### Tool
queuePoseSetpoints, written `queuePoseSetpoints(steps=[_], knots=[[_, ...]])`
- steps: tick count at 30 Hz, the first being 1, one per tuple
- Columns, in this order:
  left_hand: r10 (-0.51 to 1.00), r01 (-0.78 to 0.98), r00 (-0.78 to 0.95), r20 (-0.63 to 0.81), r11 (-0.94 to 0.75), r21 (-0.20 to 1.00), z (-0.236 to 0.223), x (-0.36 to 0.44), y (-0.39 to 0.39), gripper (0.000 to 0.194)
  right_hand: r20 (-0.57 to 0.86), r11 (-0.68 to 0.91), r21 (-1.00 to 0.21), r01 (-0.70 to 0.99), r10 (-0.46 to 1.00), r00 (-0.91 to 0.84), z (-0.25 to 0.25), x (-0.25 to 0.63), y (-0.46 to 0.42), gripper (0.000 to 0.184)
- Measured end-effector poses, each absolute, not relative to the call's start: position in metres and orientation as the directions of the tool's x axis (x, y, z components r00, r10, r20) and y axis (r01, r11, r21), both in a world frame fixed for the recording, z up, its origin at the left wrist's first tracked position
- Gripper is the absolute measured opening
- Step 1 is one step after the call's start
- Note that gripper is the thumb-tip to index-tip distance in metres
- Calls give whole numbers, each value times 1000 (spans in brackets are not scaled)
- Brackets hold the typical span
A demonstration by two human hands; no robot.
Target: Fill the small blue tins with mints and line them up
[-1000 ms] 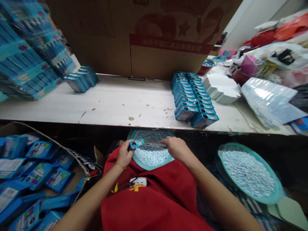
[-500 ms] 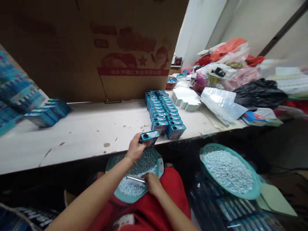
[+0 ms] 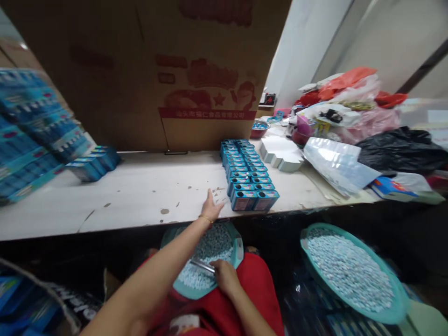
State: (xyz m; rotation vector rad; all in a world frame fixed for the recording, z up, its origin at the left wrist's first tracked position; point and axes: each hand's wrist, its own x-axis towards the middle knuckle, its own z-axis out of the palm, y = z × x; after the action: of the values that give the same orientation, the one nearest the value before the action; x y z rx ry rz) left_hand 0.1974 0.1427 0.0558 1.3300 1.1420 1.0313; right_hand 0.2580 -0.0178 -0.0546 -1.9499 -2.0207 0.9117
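My left hand (image 3: 212, 207) is empty, its fingers spread over the front edge of the white table. Just to its right stand two rows of small blue boxes (image 3: 244, 197), each with a dark round spot on top. My right hand (image 3: 226, 276) is closed round a shiny metal tool (image 3: 203, 266), long and narrow; its full shape cannot be made out. That tool lies over a green basin (image 3: 239, 248) on my lap, filled with small pale blue pellets (image 3: 196, 276). My left forearm hides part of the basin.
A second green basin (image 3: 402, 303) of pellets stands at the right. More blue boxes (image 3: 94, 163) are at the table's left, beside a tall stack (image 3: 31, 116). A large cardboard box (image 3: 133, 93) rises behind. White cards (image 3: 282, 151) and plastic bags (image 3: 353, 102) lie at right.
My left hand has let go of a blue box, which now stands at the front of the left row, and the fingers have spread. My right hand still holds the metal tool. The view has shifted.
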Motion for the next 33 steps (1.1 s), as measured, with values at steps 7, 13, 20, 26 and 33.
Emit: queuePoseSetpoints(steps=[7, 13, 20, 26, 33], knots=[[850, 426, -465, 246, -29, 904, 43, -101, 61, 57, -399, 14, -469, 883, 889, -226, -71, 265, -11, 40], [642, 551, -764, 58, 604, 575, 25, -290, -84, 52, -397, 107, -448, 888, 866, -305, -102, 272, 0, 41], [786, 608, -582, -207, 590, 532, -39, -272, -122, 75, -415, 100, -420, 902, 863, -289, -98, 270, -6, 43], [751, 545, -614, -245, 627, 557, -56, -264, -113, 74, -431, 82, -377, 923, 866, -253, -92, 265, -9, 44], [798, 441, -555, -235, 522, 730, -12, -288, -130, 37, -426, 84, -413, 907, 862, -274, -90, 265, -9, 43]])
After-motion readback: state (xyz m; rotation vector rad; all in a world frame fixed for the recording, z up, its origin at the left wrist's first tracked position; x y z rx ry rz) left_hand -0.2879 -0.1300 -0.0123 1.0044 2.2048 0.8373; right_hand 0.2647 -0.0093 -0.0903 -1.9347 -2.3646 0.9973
